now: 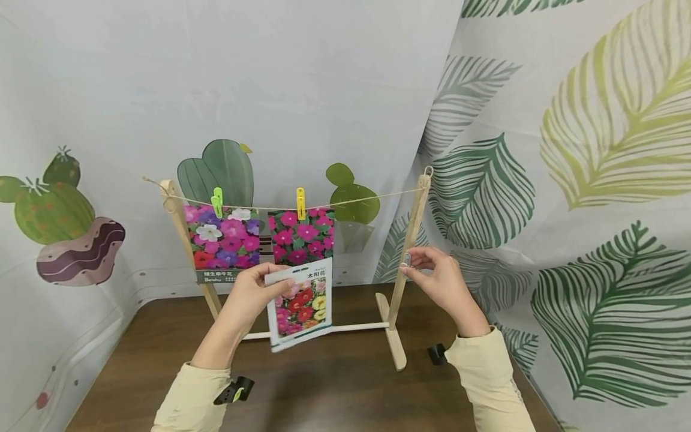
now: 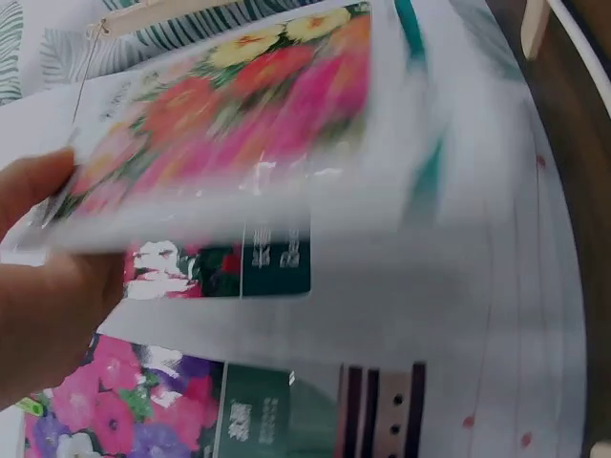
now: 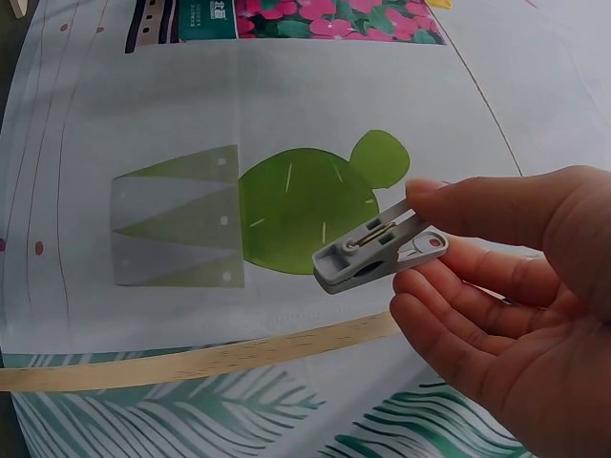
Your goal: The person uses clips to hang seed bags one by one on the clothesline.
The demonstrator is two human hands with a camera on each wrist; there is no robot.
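My left hand point(image 1: 251, 296) pinches a white-bordered seed packet point(image 1: 301, 305) by its upper left edge; red, pink and yellow flowers are printed on it. The packet is tilted in front of the line and blurs in the left wrist view. Between thumb and fingers, my right hand point(image 1: 438, 277) holds a grey clothespin point(image 3: 377, 250) near the right post. On the twine point(image 1: 372, 198) hang two flower packets: a multicoloured one point(image 1: 229, 237) under a green clothespin point(image 1: 217, 202), and a magenta one point(image 1: 288, 233) under a yellow clothespin point(image 1: 300, 204), its lower part hidden by the held packet.
A wooden stand carries the twine between its left post point(image 1: 186, 231) and right post point(image 1: 412, 240). A white crossbar point(image 1: 358, 327) joins them low over the brown table point(image 1: 335, 390). A wall cloth printed with cacti and leaves point(image 1: 324, 90) hangs right behind.
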